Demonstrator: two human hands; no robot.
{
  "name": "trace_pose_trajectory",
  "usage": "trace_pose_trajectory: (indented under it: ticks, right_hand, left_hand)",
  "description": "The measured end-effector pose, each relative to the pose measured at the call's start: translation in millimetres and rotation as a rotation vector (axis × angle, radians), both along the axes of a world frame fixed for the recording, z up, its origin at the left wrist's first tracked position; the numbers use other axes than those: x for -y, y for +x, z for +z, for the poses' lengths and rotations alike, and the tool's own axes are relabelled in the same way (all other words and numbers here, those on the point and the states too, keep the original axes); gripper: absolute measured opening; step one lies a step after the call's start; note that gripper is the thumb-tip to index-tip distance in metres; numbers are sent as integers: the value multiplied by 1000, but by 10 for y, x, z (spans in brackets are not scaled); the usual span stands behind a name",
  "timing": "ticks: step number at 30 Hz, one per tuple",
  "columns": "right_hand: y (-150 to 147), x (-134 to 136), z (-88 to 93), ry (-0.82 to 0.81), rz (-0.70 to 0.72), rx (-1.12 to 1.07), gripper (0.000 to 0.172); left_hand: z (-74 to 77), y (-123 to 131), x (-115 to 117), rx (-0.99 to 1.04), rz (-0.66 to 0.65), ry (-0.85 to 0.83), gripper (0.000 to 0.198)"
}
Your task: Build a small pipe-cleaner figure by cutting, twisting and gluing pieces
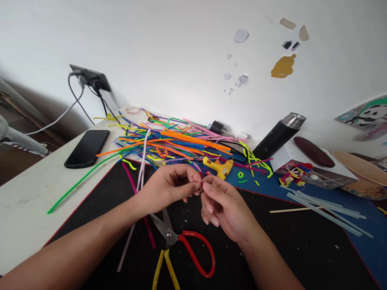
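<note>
Both my hands meet above the black mat (256, 229), fingertips close together. A short magenta piece of pipe cleaner (202, 183), mostly covered by fingers, is between them. My left hand (172, 187) pinches it between thumb and index finger. From the other side, my right hand (225, 205) closes thumb and index finger on it, its other fingers loosely curled. Below them lie scissors (169, 237), blades apart, with one red handle loop and one yellow. Magenta pipe cleaner lengths (150, 233) and pale lilac ones (125, 249) rest left of the scissors.
A pile of colourful pipe cleaners (178, 139) lies against the wall, with a yellow glue gun (222, 167) in front. A phone (87, 148) is at left. At right are a black flask (276, 135), a small colourful figure (294, 175), translucent glue sticks (326, 209) and a thin wooden stick (290, 210).
</note>
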State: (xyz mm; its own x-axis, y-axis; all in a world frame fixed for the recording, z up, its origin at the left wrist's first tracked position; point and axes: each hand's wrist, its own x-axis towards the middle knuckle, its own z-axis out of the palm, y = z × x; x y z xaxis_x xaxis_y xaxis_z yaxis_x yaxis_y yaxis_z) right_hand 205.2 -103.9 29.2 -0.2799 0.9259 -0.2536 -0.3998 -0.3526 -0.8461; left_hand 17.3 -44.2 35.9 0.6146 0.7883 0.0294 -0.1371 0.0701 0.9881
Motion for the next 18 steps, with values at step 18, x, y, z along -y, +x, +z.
trace_pose_trajectory:
  ticks: [18]
  right_hand:
    - [6, -6, -11, -6, -8, -26, 32]
  left_hand:
    - [11, 16, -4, 5, -5, -96, 37]
